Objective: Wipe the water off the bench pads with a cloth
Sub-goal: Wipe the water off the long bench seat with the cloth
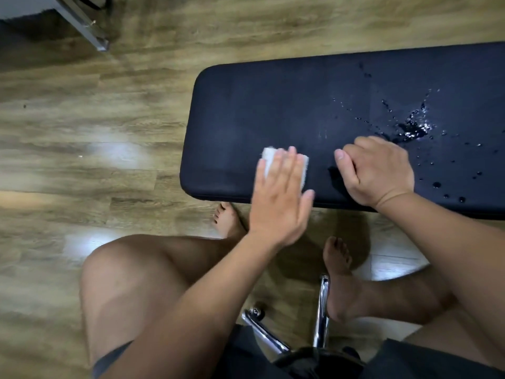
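From the head view, the left hand (278,198) lies flat with its fingers straight and close together, palm down on a white cloth (78,160) that it presses against the dark bench pad (273,105). The cloth sits near the pad's near edge and shows only past the fingertips and beside the forefinger, the rest being hidden under the hand. To the right of the left hand, with a strip of bare pad between them, the right hand (379,170) rests on the bench with its fingers curled under into a loose fist and the thumb stretched towards the left hand; nothing shows in its grasp. Just beyond the right hand's knuckles lies a small puddle of water (412,129), and scattered droplets (437,184) spread from it over the pad to the right of that hand, well apart from the cloth. The pad ahead of the left hand looks dull and shows no drops. Below the hands are the person's bare knee (123,269) and two bare feet (338,277) on the wooden floor (109,119), with the chrome legs of a chair (322,310) between them. Far beyond the left hand, a metal frame leg (87,26) stands on the floor.
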`<state>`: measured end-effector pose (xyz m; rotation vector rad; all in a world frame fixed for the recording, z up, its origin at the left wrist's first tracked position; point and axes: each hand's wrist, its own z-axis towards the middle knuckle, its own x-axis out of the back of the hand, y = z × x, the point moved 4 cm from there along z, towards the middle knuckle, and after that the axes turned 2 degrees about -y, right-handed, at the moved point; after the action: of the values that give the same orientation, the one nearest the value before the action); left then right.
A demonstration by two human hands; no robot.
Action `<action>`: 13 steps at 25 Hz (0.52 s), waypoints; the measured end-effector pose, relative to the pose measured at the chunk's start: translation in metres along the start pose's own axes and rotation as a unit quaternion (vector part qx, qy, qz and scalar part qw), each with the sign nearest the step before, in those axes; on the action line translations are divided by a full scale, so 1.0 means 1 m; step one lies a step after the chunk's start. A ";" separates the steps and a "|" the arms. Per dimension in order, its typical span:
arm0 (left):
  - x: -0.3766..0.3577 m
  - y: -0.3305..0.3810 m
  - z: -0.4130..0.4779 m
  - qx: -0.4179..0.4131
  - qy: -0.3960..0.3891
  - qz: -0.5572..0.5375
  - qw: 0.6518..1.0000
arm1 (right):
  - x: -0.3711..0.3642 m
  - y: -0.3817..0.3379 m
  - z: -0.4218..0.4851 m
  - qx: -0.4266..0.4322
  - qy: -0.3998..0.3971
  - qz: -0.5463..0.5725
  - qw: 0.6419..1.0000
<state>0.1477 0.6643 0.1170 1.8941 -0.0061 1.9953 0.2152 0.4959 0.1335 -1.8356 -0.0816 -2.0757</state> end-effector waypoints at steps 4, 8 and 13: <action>0.008 -0.007 -0.006 -0.088 -0.034 -0.063 0.994 | 0.000 -0.001 0.000 0.002 0.007 0.009 1.000; 0.004 -0.021 -0.014 -0.188 -0.032 0.035 0.981 | 0.001 0.000 -0.001 0.000 0.006 0.005 1.000; -0.010 -0.007 0.004 -0.174 0.006 0.062 0.983 | -0.001 -0.001 0.000 -0.003 0.006 0.005 1.000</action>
<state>0.1535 0.6671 0.1063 1.6920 -0.4501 1.9315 0.2148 0.4965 0.1329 -1.8233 -0.0622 -2.0826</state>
